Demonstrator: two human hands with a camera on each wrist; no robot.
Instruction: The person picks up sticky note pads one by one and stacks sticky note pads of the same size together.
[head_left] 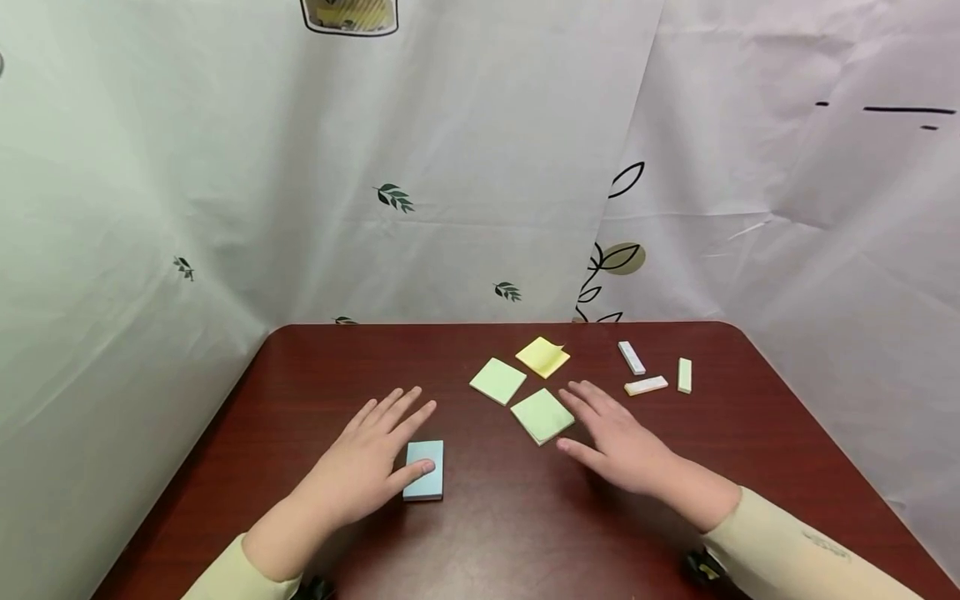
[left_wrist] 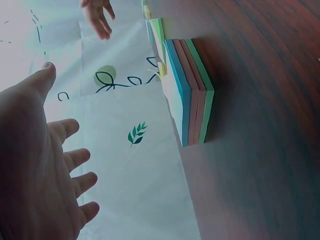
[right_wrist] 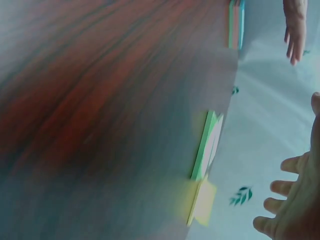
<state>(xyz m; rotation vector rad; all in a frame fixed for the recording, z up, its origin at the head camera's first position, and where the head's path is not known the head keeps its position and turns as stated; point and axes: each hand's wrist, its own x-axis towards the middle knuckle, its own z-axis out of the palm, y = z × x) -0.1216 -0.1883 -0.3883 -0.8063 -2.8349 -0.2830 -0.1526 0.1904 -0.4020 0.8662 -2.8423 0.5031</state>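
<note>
My left hand (head_left: 363, 467) hovers with fingers spread beside and partly over a stack of sticky note pads (head_left: 426, 488), light blue on top. Seen from the side in the left wrist view, the stack (left_wrist: 197, 100) has blue, brownish-pink and green layers, apart from the hand. To the right, my right hand (head_left: 626, 450) hangs above the table, fingers extended, next to a light green sticky note pad (head_left: 540, 417). A second light green pad (head_left: 498, 381) and a yellow pad (head_left: 538, 356) with a lifted top sheet lie behind it. Neither hand holds anything.
Three narrow note strips, one whitish (head_left: 632, 357), one yellow-edged (head_left: 646, 386) and one pale green (head_left: 685, 376), lie at the back right. The dark red wooden table (head_left: 495, 542) has rounded far corners. A pale printed curtain (head_left: 465, 150) hangs behind it and along the sides.
</note>
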